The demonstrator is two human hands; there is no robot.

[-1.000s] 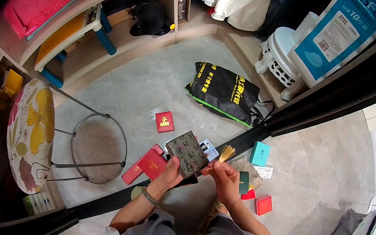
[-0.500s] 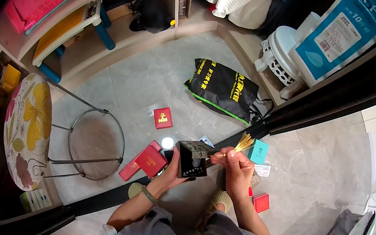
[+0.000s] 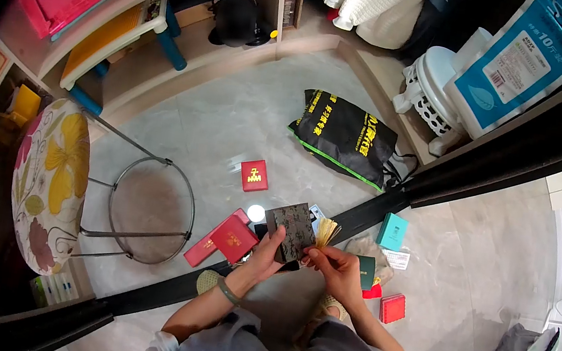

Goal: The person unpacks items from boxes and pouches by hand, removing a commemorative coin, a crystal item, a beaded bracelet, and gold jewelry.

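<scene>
Within the left grip (image 3: pixel 265 258) sits a patterned box (image 3: pixel 294 226).

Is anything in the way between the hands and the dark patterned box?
No, nothing visible is. The left hand holds the dark box, with the thumb on its patterned side. The right hand is close by the box's edge, pinching the gold tassel.
</scene>
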